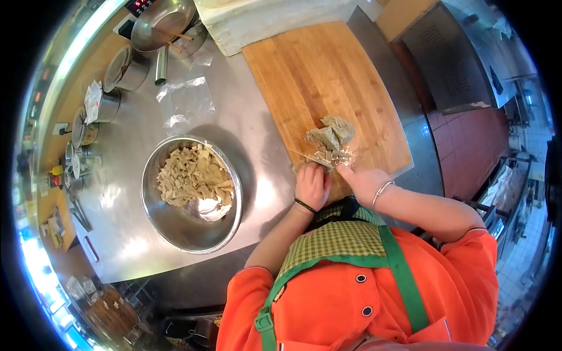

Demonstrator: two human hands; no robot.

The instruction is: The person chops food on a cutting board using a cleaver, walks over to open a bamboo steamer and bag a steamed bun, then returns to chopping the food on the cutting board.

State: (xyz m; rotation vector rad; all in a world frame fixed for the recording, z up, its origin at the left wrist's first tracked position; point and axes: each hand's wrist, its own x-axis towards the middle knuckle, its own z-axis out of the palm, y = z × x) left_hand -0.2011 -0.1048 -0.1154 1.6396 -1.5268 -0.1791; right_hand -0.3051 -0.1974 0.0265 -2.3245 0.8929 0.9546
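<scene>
On the wooden cutting board (316,70) lie grey-beige food chunks (338,130), with smaller cut bits beside them. My right hand (367,182) is closed on a knife (316,158), its thin blade lying between the chunks and my left hand. The handle is hidden in my palm. Curled fingers of my left hand (313,186) press on a piece of the same food (298,168) at the board's near edge, close to the blade. To the left, a large metal bowl (193,237) holds many cut pieces (190,172).
Clear plastic film (186,100) lies on the steel table (129,152) beyond the bowl. A pan (161,26), pots (126,67) and tongs (80,213) stand or lie along the table's left side. A white block-like object (257,20) borders the board's far edge.
</scene>
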